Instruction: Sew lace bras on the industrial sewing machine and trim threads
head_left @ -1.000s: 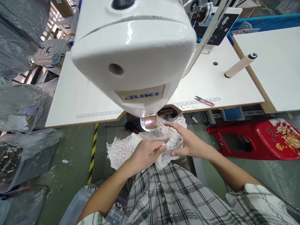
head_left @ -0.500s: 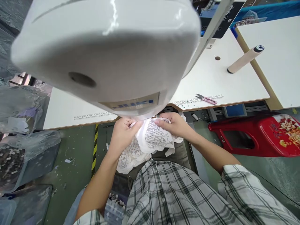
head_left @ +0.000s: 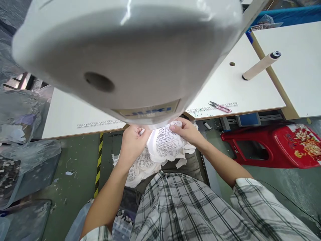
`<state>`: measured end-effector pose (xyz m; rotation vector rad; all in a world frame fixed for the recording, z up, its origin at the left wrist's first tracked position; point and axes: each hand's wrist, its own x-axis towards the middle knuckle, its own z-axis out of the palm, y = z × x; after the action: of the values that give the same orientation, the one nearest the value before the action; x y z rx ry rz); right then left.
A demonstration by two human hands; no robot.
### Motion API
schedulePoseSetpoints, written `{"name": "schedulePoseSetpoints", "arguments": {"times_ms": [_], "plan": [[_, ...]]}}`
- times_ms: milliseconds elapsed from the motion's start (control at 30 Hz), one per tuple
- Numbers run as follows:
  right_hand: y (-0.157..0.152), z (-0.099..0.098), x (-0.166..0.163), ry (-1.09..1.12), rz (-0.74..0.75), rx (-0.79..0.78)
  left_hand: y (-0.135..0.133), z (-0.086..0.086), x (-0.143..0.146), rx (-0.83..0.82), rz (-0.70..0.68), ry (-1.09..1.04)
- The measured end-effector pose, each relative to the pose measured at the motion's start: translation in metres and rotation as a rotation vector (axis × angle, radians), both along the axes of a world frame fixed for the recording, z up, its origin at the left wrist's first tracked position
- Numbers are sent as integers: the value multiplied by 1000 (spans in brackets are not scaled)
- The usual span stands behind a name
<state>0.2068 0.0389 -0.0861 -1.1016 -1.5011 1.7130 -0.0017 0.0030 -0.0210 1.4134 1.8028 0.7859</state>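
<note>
A white lace bra point(head_left: 167, 144) lies across my lap and reaches up under the head of a white sewing machine point(head_left: 140, 67). My left hand point(head_left: 135, 139) is closed on the bra's left edge, thumb pressed over the fabric. On the other side, my right hand point(head_left: 187, 130) pinches the upper edge of the lace cup between thumb and fingers. The machine head hides the needle area and the topmost part of the cloth. Loose white straps hang below the right hand.
Pink-handled thread snips point(head_left: 220, 107) lie by a printed ruler on the white table point(head_left: 250, 93). A thread cone point(head_left: 262, 65) stands farther back. A red stool point(head_left: 271, 147) is at the right. Plastic bins point(head_left: 32, 174) with small pieces sit at the left.
The view has shifted slightly, with the machine head filling more of it. My right hand has moved a little along the cup's upper edge; both hands still grip the bra.
</note>
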Motion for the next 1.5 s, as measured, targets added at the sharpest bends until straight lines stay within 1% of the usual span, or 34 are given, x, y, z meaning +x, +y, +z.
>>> {"name": "schedulePoseSetpoints", "arguments": {"times_ms": [33,67,133,200,233,267,300,333,400,567,667,767,900,1000,1067,1100,1133,1167,1200,1233,1267,1300,1333,1367,1433,1467,1500], "plan": [[-3,-12,-1,59,52,-16,-1,1,0,-4,5,2],[-6,-23,-1,117,137,-23,-1,2,-1,-8,11,3],[-12,-44,0,212,355,-39,-2,4,-2,-13,29,8],[-19,-60,4,247,538,-119,-3,4,-3,-16,53,18],[-23,-65,8,246,573,-188,-4,4,-4,-15,62,20],[-27,-69,12,243,566,-261,-4,3,-5,-12,66,19],[-30,-71,16,242,529,-327,-4,1,-5,-5,66,13],[-34,-73,20,250,469,-375,-5,-1,-6,7,66,4],[-40,-73,27,281,344,-417,-5,-6,-7,32,71,-21],[-49,-64,36,314,209,-410,-5,-17,-8,37,97,-81],[-51,-58,40,323,156,-399,-6,-18,-8,27,92,-70],[-52,-52,43,330,122,-389,-9,-18,-9,74,92,-77],[-54,-47,49,341,98,-372,-17,-16,-10,209,79,6],[-53,-42,56,335,92,-349,-29,-10,-4,421,55,103],[-51,-35,61,307,89,-291,-40,-2,7,609,-43,180],[-49,-28,63,287,108,-241,-47,3,15,696,-131,207],[-49,-20,64,268,157,-177,-53,8,24,775,-240,219],[-48,-9,63,249,242,-101,-59,12,34,844,-361,224],[-48,3,62,232,357,-16,-64,16,43,892,-485,234],[-49,16,59,216,485,81,-69,19,50,904,-600,252],[-50,29,56,193,609,182,-72,21,56,874,-706,273],[-51,41,53,157,709,275,-73,21,58,791,-790,292],[-52,52,49,109,769,351,-73,21,57,655,-849,310],[-52,60,46,51,787,402,-72,19,53,486,-874,325],[-50,70,42,-74,727,435,-65,17,39,171,-831,325],[-47,72,40,-134,662,435,-60,17,31,62,-773,305],[-43,72,38,-189,586,437,-55,18,22,-6,-699,269]]}}
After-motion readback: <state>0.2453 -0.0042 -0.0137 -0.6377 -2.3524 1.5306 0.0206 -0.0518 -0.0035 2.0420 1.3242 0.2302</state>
